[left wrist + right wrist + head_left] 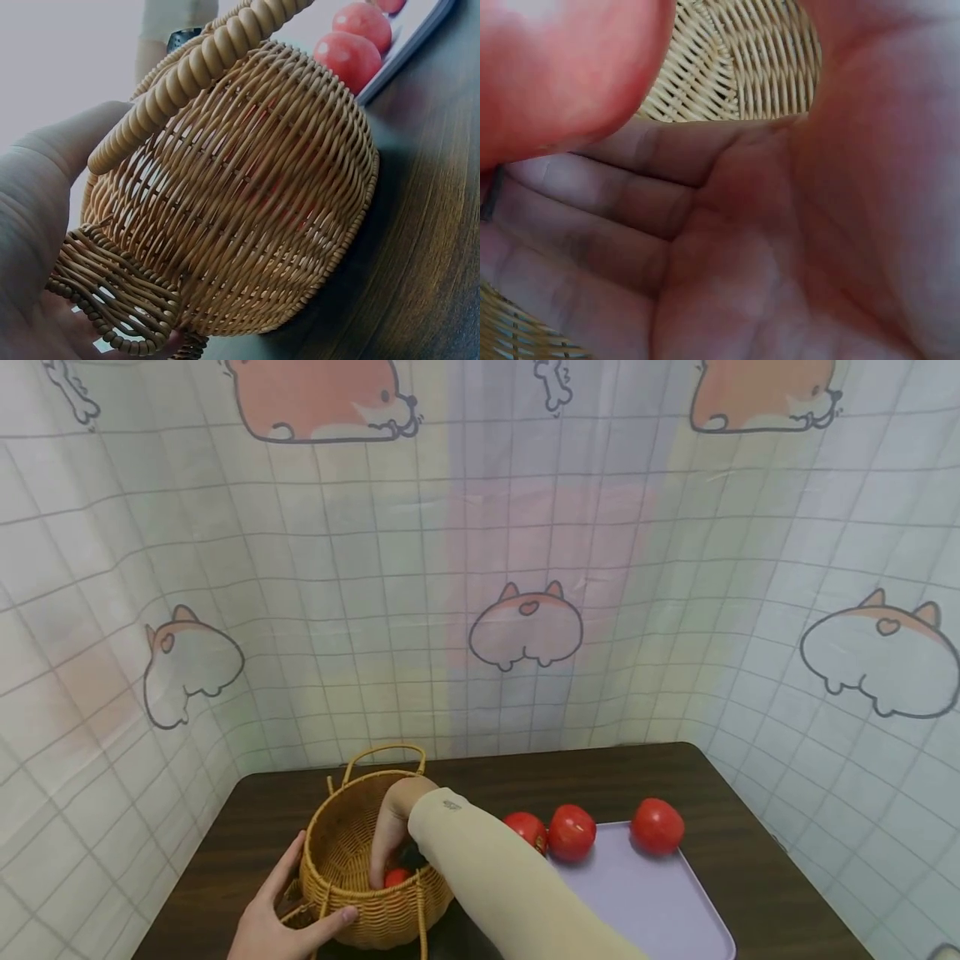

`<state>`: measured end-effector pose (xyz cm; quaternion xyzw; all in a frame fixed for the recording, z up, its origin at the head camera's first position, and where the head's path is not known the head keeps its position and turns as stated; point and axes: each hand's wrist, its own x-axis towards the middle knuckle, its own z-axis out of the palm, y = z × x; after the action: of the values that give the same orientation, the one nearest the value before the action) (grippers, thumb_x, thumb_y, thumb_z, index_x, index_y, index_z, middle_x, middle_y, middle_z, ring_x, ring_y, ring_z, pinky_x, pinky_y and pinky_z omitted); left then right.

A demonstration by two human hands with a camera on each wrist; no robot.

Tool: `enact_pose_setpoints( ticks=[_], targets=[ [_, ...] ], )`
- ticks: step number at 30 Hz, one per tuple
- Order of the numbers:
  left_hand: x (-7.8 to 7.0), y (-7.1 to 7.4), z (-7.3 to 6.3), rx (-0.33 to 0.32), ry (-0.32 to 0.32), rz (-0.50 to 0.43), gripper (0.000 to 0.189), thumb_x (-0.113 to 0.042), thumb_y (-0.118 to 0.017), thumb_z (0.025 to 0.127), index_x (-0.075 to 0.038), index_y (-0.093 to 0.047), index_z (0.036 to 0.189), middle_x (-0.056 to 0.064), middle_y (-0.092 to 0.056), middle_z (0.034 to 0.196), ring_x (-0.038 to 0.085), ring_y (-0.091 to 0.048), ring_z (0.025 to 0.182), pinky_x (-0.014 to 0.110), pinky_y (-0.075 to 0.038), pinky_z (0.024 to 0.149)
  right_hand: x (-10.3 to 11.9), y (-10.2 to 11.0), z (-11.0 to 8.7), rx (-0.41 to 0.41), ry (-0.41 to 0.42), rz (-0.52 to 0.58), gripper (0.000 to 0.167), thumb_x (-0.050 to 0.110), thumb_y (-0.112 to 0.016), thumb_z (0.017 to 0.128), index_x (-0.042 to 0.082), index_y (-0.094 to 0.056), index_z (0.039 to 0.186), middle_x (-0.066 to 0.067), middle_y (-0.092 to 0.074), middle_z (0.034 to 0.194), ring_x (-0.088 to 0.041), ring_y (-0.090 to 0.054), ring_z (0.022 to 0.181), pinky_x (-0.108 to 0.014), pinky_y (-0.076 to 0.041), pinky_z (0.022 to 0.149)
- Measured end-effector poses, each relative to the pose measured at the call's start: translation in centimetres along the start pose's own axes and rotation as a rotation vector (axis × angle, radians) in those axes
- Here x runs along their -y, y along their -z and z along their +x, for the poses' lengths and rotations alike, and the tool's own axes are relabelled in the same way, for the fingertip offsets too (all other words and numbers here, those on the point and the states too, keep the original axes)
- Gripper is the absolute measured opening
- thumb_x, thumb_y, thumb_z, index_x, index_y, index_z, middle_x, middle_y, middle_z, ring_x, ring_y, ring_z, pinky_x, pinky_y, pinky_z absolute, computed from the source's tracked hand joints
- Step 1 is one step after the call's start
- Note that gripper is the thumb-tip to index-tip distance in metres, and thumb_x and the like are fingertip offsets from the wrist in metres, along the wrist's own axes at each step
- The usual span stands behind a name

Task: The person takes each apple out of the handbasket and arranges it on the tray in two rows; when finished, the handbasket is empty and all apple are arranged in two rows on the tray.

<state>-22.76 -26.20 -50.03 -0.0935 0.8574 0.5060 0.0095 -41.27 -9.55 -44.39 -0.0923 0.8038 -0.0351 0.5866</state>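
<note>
A round wicker basket (382, 927) with thin handles stands at the front left of the dark table. My left hand (281, 918) grips its left side, thumb along the outer front wall. In the left wrist view, the basket's coiled handle (202, 79) crosses close to that thumb. My right hand (392, 835) reaches down inside the basket. There a red tomato (562, 71) lies against its fingertips, the fingers (592, 187) stretched out fairly straight and the palm bare. Only a sliver of this tomato shows in the head view.
A pale lilac tray (645, 902) lies right of the basket, partly behind my right sleeve (517, 877). Three tomatoes are at its far side: one by the sleeve (525, 831), one beside it (572, 833), one at the far right corner (657, 827). Patterned cloth walls surround the table.
</note>
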Motion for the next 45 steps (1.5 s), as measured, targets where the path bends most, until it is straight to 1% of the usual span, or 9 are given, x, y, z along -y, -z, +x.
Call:
enact_pose_setpoints(
  ticks=[6, 9, 14, 24, 29, 33, 39, 42, 45],
  targets=[
    [-0.1, -0.1, 0.2, 0.000, -0.004, -0.009, 0.130, -0.056, -0.097, 0.083, -0.038, -0.013, 0.180, 0.023, -0.032, 0.180, 0.055, -0.052, 0.153, 0.055, -0.063, 0.110, -0.7, -0.1, -0.1, 0.052, 0.162, 0.012, 0.029, 0.032, -0.073, 0.101, 0.011, -0.077, 0.120, -0.001, -0.072, 0.127, -0.015, -0.067, 0.114, -0.034, -0.056, 0.115],
    [-0.2, -0.2, 0.3, 0.002, -0.010, -0.028, 0.129, -0.055, -0.097, 0.083, -0.038, -0.014, 0.180, 0.021, -0.032, 0.181, 0.053, -0.053, 0.153, 0.053, -0.063, 0.111, -1.1, 0.0, -0.5, -0.041, 0.275, 0.038, 0.027, 0.029, -0.079, 0.098, 0.011, -0.076, 0.117, -0.002, -0.074, 0.122, -0.016, -0.070, 0.111, -0.034, -0.060, 0.108],
    [-0.3, 0.0, 0.1, 0.004, -0.022, -0.048, 0.128, -0.052, -0.097, 0.085, -0.037, -0.013, 0.180, 0.021, -0.031, 0.181, 0.053, -0.054, 0.152, 0.052, -0.064, 0.109, -1.6, 0.4, -1.6, -0.222, 0.404, 0.045, 0.042, 0.030, -0.091, 0.088, 0.012, -0.071, 0.120, -0.001, -0.071, 0.118, -0.017, -0.072, 0.105, -0.034, -0.065, 0.096],
    [0.1, -0.1, 0.1, 0.001, -0.021, -0.033, 0.128, -0.054, -0.096, 0.085, -0.036, -0.014, 0.181, 0.021, -0.032, 0.181, 0.052, -0.055, 0.151, 0.053, -0.062, 0.112, -2.0, 0.3, -3.1, -0.297, 0.424, 0.033, 0.060, 0.036, -0.094, 0.087, 0.012, -0.064, 0.133, -0.001, -0.069, 0.124, -0.021, -0.075, 0.112, -0.037, -0.066, 0.101],
    [0.3, 0.0, 0.1, 0.006, -0.017, -0.028, 0.129, -0.055, -0.096, 0.085, -0.036, -0.012, 0.181, 0.021, -0.031, 0.181, 0.052, -0.053, 0.153, 0.054, -0.062, 0.112, -2.7, 0.6, -3.7, -0.312, 0.489, 0.022, 0.042, 0.037, -0.093, 0.088, 0.012, -0.076, 0.118, 0.000, -0.075, 0.116, -0.017, -0.075, 0.103, -0.034, -0.067, 0.091],
    [0.3, -0.1, 0.2, 0.003, -0.019, -0.031, 0.129, -0.056, -0.097, 0.084, -0.037, -0.012, 0.181, 0.021, -0.031, 0.181, 0.052, -0.052, 0.153, 0.055, -0.062, 0.112, -3.7, 1.0, -4.2, -0.375, 0.578, -0.026, 0.034, 0.040, -0.091, 0.090, 0.014, -0.081, 0.108, 0.003, -0.077, 0.109, -0.012, -0.073, 0.097, -0.030, -0.066, 0.084],
    [0.5, -0.2, 0.3, 0.010, -0.022, -0.048, 0.128, -0.055, -0.097, 0.084, -0.037, -0.015, 0.180, 0.019, -0.031, 0.182, 0.051, -0.051, 0.154, 0.055, -0.062, 0.113, -6.0, 1.4, -5.4, -0.518, 0.715, -0.076, 0.052, 0.049, -0.089, 0.089, 0.015, -0.077, 0.127, 0.007, -0.074, 0.116, -0.010, -0.070, 0.103, -0.036, -0.065, 0.093],
    [0.5, -0.2, 0.2, 0.011, -0.022, -0.055, 0.127, -0.055, -0.097, 0.084, -0.037, -0.015, 0.180, 0.019, -0.030, 0.182, 0.051, -0.051, 0.154, 0.055, -0.062, 0.113, -7.2, 1.4, -6.0, -0.579, 0.758, -0.061, 0.065, 0.052, -0.090, 0.088, 0.016, -0.073, 0.139, 0.010, -0.072, 0.122, -0.007, -0.068, 0.108, -0.033, -0.063, 0.095],
    [0.4, 0.0, 0.2, 0.011, -0.017, -0.055, 0.127, -0.055, -0.096, 0.085, -0.038, -0.014, 0.180, 0.019, -0.029, 0.182, 0.052, -0.051, 0.154, 0.055, -0.062, 0.113, -8.1, 1.0, -6.4, -0.619, 0.806, -0.014, 0.068, 0.051, -0.091, 0.087, 0.016, -0.072, 0.142, 0.011, -0.072, 0.125, -0.006, -0.068, 0.111, -0.028, -0.060, 0.094]
  ],
)
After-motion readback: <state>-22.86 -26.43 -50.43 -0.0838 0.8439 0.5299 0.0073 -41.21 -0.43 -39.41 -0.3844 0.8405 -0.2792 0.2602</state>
